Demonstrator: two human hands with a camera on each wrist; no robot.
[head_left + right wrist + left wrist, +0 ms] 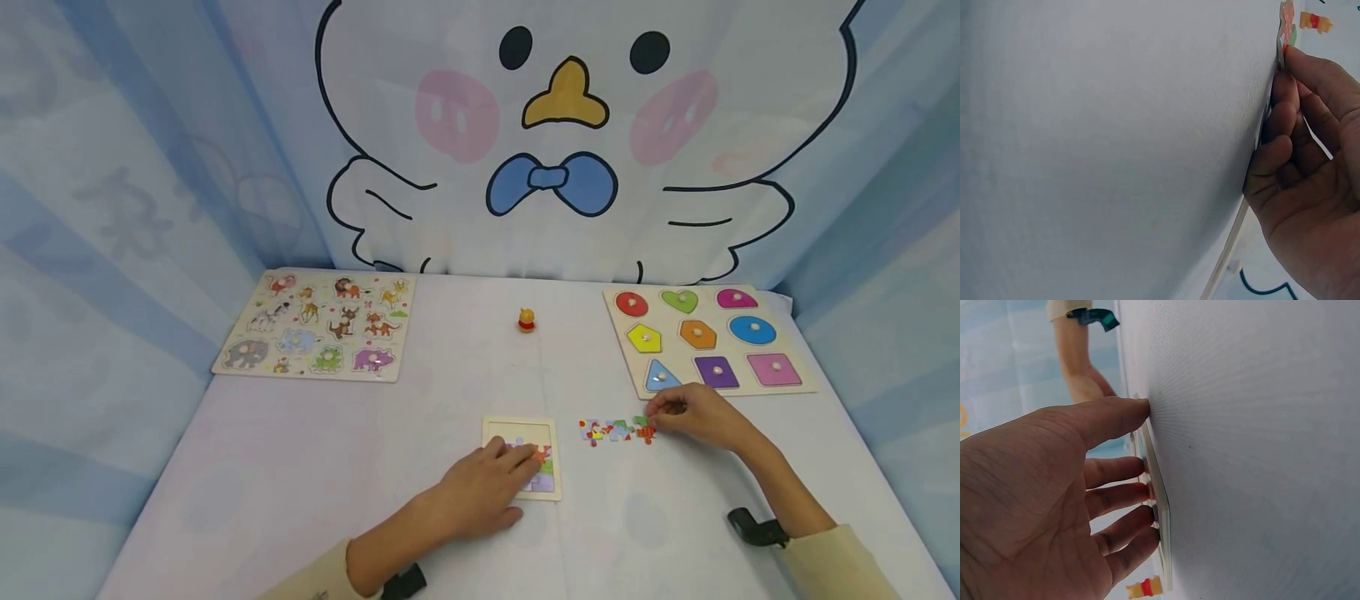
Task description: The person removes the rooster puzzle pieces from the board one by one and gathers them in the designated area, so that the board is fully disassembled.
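Observation:
A small square jigsaw tray [556,442] with a pale wooden rim lies in the middle of the table, some coloured pieces in it. Over it rests my left hand [477,490], fingers extended onto the pieces, thumb on the table beside the rim; the left wrist view shows the fingertips right at the tray's face. To the right of the tray, my right hand [697,414] pinches the edge of a red and green jigsaw piece [1285,30] between thumb and forefinger. Further loose jigsaw pieces [617,431] lie in a row just left of that hand.
An animal puzzle board [315,327] lies at the back left. The shape puzzle board [660,312] at the back right reaches close behind my right hand. Between them stands a small yellow and red bear figure [527,321]. A printed curtain [480,237] hangs behind the table.

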